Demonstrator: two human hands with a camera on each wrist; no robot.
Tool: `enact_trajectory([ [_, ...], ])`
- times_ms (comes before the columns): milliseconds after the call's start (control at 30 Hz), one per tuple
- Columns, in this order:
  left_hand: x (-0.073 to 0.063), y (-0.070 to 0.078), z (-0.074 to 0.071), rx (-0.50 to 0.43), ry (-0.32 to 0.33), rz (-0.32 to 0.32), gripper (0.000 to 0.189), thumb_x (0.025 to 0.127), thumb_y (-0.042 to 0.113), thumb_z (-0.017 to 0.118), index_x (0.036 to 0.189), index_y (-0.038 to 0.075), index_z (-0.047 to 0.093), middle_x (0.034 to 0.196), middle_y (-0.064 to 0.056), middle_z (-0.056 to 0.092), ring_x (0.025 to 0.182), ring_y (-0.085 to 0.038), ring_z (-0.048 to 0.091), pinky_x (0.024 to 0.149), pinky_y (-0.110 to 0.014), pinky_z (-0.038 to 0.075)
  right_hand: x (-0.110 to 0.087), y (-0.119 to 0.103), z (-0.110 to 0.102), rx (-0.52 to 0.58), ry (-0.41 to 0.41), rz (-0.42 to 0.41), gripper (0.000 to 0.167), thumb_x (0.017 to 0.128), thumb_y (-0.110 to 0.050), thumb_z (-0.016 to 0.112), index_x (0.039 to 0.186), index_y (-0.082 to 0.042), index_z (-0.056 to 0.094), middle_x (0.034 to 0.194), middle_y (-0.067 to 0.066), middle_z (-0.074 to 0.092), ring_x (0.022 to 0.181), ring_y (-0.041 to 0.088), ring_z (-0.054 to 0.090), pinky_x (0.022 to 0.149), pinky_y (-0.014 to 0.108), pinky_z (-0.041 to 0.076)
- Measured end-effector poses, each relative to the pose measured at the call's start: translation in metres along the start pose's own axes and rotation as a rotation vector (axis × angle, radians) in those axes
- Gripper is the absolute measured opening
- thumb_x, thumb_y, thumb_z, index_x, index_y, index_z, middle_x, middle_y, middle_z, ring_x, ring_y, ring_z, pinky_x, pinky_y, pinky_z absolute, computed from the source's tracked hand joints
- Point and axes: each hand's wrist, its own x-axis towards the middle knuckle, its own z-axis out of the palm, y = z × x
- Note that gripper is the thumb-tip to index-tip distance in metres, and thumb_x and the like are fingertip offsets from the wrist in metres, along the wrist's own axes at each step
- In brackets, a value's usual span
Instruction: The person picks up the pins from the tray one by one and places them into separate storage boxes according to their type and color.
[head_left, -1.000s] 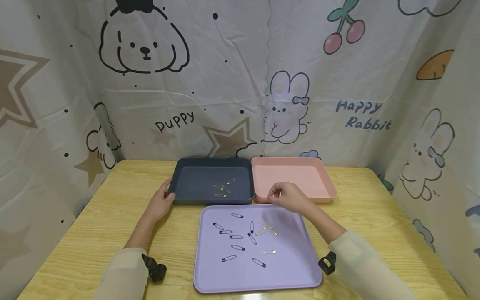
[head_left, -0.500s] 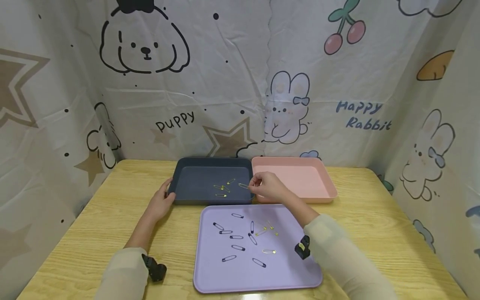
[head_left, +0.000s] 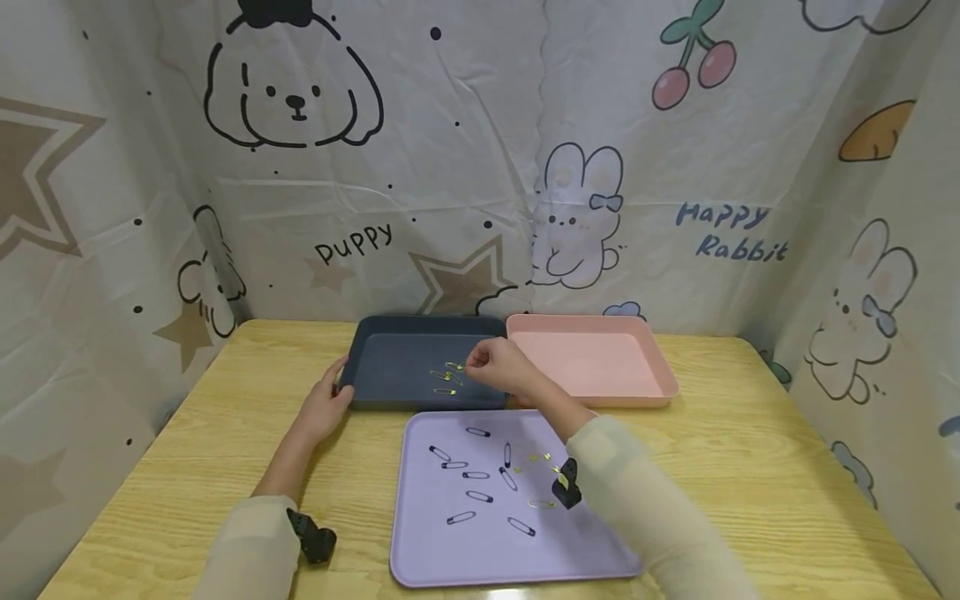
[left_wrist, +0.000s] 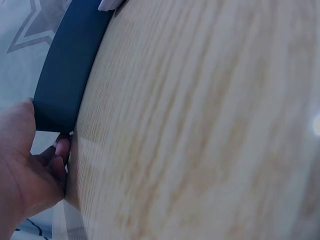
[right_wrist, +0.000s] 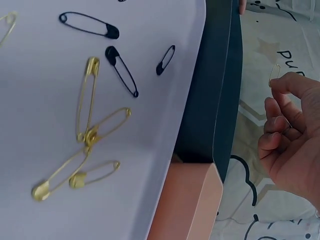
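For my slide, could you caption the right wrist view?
Fingers pinch a gold safety pin; black pins and gold pins lie on a lilac tray.

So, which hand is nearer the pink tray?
The right hand. It's over the dark tray, by the left edge of the pink tray. The left hand holds the dark tray's left end, farther away.
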Motion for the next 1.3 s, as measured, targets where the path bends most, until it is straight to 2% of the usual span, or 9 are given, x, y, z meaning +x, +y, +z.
enact_trajectory([
  [133, 0.0, 0.001, 0.0, -0.003, -0.003, -0.002, 0.059, 0.096, 0.017, 0.037, 0.151, 0.01, 0.015, 0.075, -0.004, 0.035, 0.067, -0.018, 0.036, 0.062, -0.031, 0.031, 0.009, -0.001, 0.007, -0.068, -0.005, -0.028, 0.009, 0.082, -0.014, 0.064, 0.083, -0.007, 0.068, 0.078, 0.001, 0.065, 0.068, 0.009, 0.052, 0.062, 0.02, 0.043],
  [367, 0.0, 0.0, 0.0, 0.017, -0.005, -0.019, 0.059, 0.096, 0.02, 0.035, 0.151, 0.012, 0.014, 0.084, -0.008, 0.04, 0.077, -0.023, 0.042, 0.072, -0.035, 0.033, 0.021, -0.005, 0.019, -0.066, 0.016, -0.066, 0.009, 0.079, -0.011, 0.063, 0.081, -0.006, 0.07, 0.075, 0.002, 0.066, 0.065, 0.007, 0.052, 0.062, 0.019, 0.043],
  [500, 0.0, -0.001, -0.001, 0.014, 0.0, -0.025, 0.059, 0.097, 0.021, 0.035, 0.151, 0.012, 0.014, 0.093, -0.013, 0.043, 0.086, -0.027, 0.043, 0.076, -0.038, 0.034, 0.027, -0.008, 0.026, -0.047, 0.02, -0.046, 0.01, 0.08, -0.013, 0.063, 0.082, -0.006, 0.071, 0.077, 0.003, 0.067, 0.064, 0.007, 0.051, 0.06, 0.019, 0.042],
  [667, 0.0, -0.001, 0.0, 0.008, -0.003, -0.033, 0.059, 0.097, 0.021, 0.035, 0.151, 0.014, 0.013, 0.091, -0.012, 0.041, 0.083, -0.026, 0.042, 0.074, -0.037, 0.033, 0.03, -0.008, 0.035, -0.009, 0.001, 0.02, 0.012, 0.083, -0.016, 0.063, 0.085, -0.007, 0.07, 0.081, 0.003, 0.067, 0.066, 0.009, 0.052, 0.061, 0.021, 0.042],
  [800, 0.0, -0.002, 0.0, 0.009, -0.006, -0.029, 0.059, 0.097, 0.021, 0.035, 0.151, 0.013, 0.013, 0.108, -0.019, 0.044, 0.095, -0.03, 0.043, 0.08, -0.041, 0.034, 0.031, -0.006, 0.042, 0.021, -0.006, 0.062, 0.012, 0.084, -0.018, 0.064, 0.085, -0.007, 0.07, 0.083, 0.003, 0.066, 0.068, 0.01, 0.052, 0.061, 0.022, 0.042],
  [900, 0.0, -0.002, 0.0, 0.013, 0.002, -0.023, 0.059, 0.097, 0.021, 0.036, 0.151, 0.013, 0.014, 0.114, -0.021, 0.044, 0.1, -0.032, 0.042, 0.083, -0.043, 0.034, 0.031, -0.005, 0.047, 0.036, 0.005, 0.068, 0.013, 0.083, -0.018, 0.064, 0.085, -0.007, 0.07, 0.082, 0.004, 0.066, 0.067, 0.01, 0.052, 0.061, 0.022, 0.042],
  [1033, 0.001, -0.002, 0.0, 0.018, 0.011, -0.014, 0.059, 0.096, 0.019, 0.036, 0.151, 0.012, 0.015, 0.096, -0.015, 0.044, 0.087, -0.027, 0.044, 0.077, -0.038, 0.034, 0.032, -0.004, 0.053, 0.034, 0.027, 0.076, 0.012, 0.083, -0.018, 0.064, 0.083, -0.007, 0.07, 0.081, 0.003, 0.066, 0.067, 0.01, 0.051, 0.061, 0.022, 0.042],
  [1100, 0.001, -0.002, 0.0, 0.016, 0.014, -0.009, 0.059, 0.096, 0.019, 0.036, 0.151, 0.011, 0.015, 0.092, -0.013, 0.044, 0.083, -0.026, 0.044, 0.074, -0.036, 0.034, 0.032, -0.004, 0.056, 0.028, 0.041, 0.079, 0.012, 0.083, -0.018, 0.064, 0.082, -0.008, 0.07, 0.082, 0.003, 0.066, 0.068, 0.01, 0.051, 0.062, 0.022, 0.041],
  [1300, 0.001, -0.003, 0.001, 0.006, 0.013, -0.012, 0.059, 0.096, 0.019, 0.036, 0.151, 0.011, 0.015, 0.105, -0.018, 0.046, 0.093, -0.029, 0.044, 0.081, -0.04, 0.034, 0.03, -0.008, 0.064, 0.038, 0.054, 0.1, 0.013, 0.085, -0.019, 0.063, 0.083, -0.009, 0.07, 0.086, 0.003, 0.068, 0.067, 0.01, 0.051, 0.059, 0.022, 0.04],
])
